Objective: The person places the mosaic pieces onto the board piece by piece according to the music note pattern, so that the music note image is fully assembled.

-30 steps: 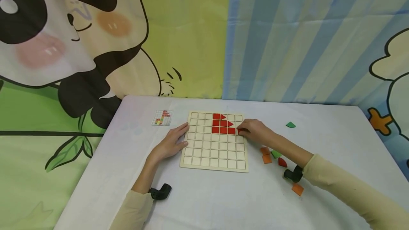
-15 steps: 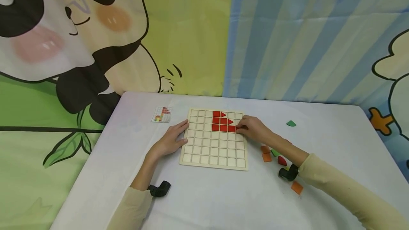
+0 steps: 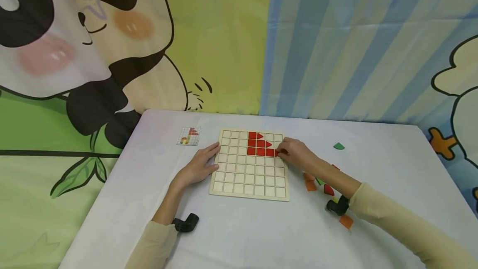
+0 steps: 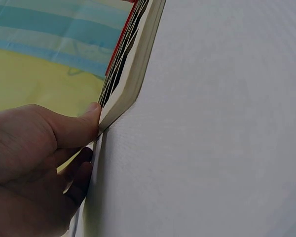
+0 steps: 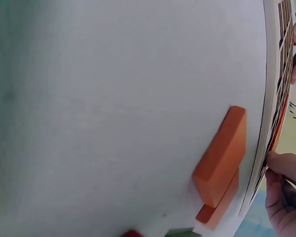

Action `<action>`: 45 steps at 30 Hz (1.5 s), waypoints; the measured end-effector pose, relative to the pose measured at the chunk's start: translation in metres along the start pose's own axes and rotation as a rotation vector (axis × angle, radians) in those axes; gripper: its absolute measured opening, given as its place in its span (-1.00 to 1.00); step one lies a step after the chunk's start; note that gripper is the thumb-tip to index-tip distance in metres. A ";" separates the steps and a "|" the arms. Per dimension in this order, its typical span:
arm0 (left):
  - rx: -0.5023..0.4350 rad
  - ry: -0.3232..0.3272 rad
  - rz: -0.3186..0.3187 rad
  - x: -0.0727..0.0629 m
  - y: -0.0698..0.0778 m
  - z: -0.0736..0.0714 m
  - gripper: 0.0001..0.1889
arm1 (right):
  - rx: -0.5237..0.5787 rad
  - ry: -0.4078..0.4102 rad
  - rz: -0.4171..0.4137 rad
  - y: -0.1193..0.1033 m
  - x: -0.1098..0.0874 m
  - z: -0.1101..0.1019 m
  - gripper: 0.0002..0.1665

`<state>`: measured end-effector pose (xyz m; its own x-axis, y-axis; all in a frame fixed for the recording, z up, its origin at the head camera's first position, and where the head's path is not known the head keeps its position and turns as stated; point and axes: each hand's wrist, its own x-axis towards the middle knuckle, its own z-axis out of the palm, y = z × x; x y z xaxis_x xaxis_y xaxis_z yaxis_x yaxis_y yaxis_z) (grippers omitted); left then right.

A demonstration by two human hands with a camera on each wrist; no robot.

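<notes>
A wooden grid board (image 3: 249, 177) lies on the white table, with several red squares and triangles in its upper rows. My left hand (image 3: 196, 166) rests at the board's left edge, fingers and thumb spread; in the left wrist view its thumb (image 4: 76, 129) touches the board's rim. At the right end of the third row, my right hand (image 3: 298, 152) pinches a small red piece (image 3: 276, 152), mostly hidden by the fingertips. That hand also shows at the board in the right wrist view, thumb and forefinger together.
A small pattern card (image 3: 189, 136) lies left of the board. Orange squares (image 3: 310, 185), a red rounded piece (image 3: 328, 189) and other pieces lie under and beside the right forearm. Farther back is a green piece (image 3: 339, 146). A patterned cloth (image 3: 231, 53) hangs behind the table.
My right hand stays at the end of the third row, with only slight finger shifts around the red piece. The left hand keeps its place; the head view has shifted slightly.
</notes>
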<state>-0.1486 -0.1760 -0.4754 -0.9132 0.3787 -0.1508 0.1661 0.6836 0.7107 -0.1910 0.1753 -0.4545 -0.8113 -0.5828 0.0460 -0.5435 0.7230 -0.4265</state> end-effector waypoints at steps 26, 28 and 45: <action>0.016 0.016 0.021 0.000 0.000 0.000 -0.31 | -0.207 -0.005 -0.061 0.024 -0.105 -0.026 -0.79; 0.014 0.019 0.023 0.000 0.001 -0.001 -0.31 | -0.207 0.003 -0.051 0.025 -0.102 -0.027 -0.80; 0.018 0.014 0.023 -0.001 0.000 0.001 -0.31 | -0.066 0.070 -0.236 0.017 -0.064 -0.019 -0.77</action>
<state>-0.1476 -0.1757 -0.4761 -0.9140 0.3860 -0.1250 0.1937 0.6858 0.7016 -0.1529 0.2322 -0.4472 -0.6723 -0.7125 0.2009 -0.7304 0.5941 -0.3371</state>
